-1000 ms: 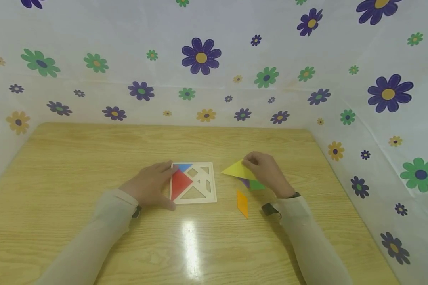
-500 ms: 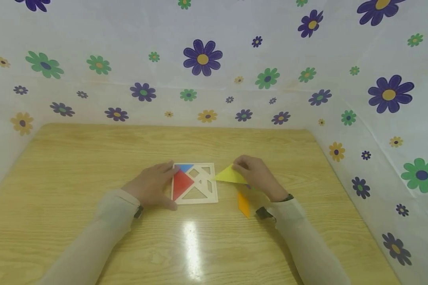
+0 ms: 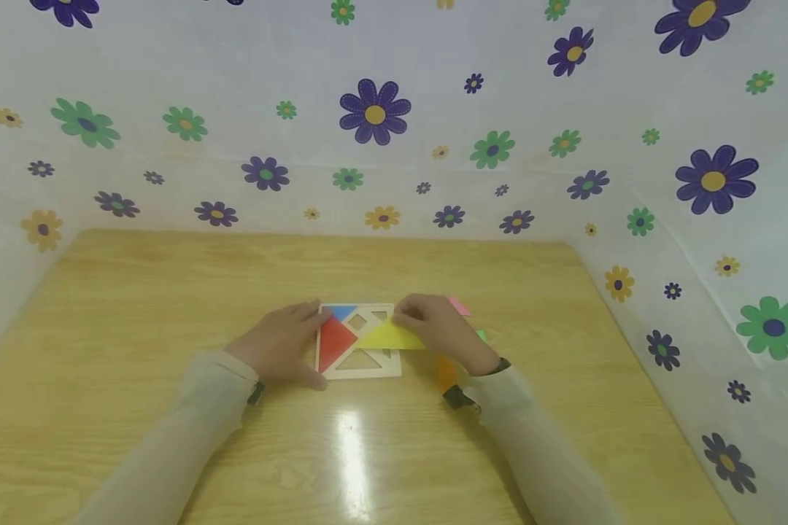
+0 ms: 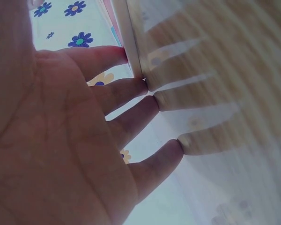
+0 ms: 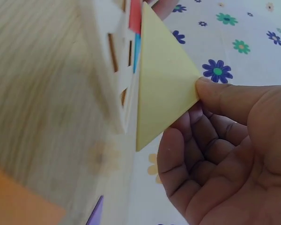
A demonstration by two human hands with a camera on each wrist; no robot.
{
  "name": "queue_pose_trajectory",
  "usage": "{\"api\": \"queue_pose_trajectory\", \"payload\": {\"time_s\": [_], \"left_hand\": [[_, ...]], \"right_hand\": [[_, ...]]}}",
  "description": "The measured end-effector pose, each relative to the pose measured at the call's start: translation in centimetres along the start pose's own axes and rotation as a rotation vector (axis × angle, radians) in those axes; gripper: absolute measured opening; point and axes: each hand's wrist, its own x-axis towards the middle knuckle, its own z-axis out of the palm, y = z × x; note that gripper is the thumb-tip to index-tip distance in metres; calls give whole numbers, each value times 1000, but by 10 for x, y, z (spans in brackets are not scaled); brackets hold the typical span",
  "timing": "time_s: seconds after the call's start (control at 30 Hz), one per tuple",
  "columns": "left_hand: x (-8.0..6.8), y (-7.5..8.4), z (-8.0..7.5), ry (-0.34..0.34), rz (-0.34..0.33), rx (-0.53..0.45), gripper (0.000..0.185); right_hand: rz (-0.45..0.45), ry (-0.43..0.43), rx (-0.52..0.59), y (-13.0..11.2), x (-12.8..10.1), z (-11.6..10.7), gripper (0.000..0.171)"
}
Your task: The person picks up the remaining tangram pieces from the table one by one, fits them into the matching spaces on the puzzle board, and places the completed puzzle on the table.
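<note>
My right hand [image 3: 443, 328] pinches a yellow triangle tangram piece [image 3: 387, 337] at one corner, between thumb and fingers. In the right wrist view, the yellow triangle [image 5: 164, 79] stands apart from the board's face, its long edge facing it. The pale wooden tangram board [image 3: 361, 374] lies flat, with a red triangle [image 3: 335, 345] and a blue triangle [image 3: 344, 312] in its left part and several bare recesses. My left hand [image 3: 276, 343] rests at the board's left edge, fingers extended. In the left wrist view, its fingertips [image 4: 154, 101] touch the tabletop by the board's side.
Right of the board, partly hidden by my right hand, lie an orange parallelogram [image 3: 445, 373], a green piece [image 3: 481, 335] and a pink piece [image 3: 460, 306]. The tip of a purple piece [image 5: 96, 213] shows in the right wrist view. A flower-print sheet [image 3: 302, 138] stands behind the wooden table.
My right hand has carried the yellow triangle leftward from above the loose pieces to over the board. The pink piece has come into sight. My left hand has stayed at the board.
</note>
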Motion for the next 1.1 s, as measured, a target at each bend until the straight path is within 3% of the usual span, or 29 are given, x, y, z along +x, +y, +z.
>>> {"api": "queue_pose_trajectory", "payload": {"time_s": [0.6, 1.1], "left_hand": [[1, 3, 1, -4, -7, 12, 118], [2, 2, 2, 6, -18, 9, 119]], "right_hand": [[93, -120, -10, -23, 6, 26, 11], [72, -140, -27, -28, 5, 41, 10]]}}
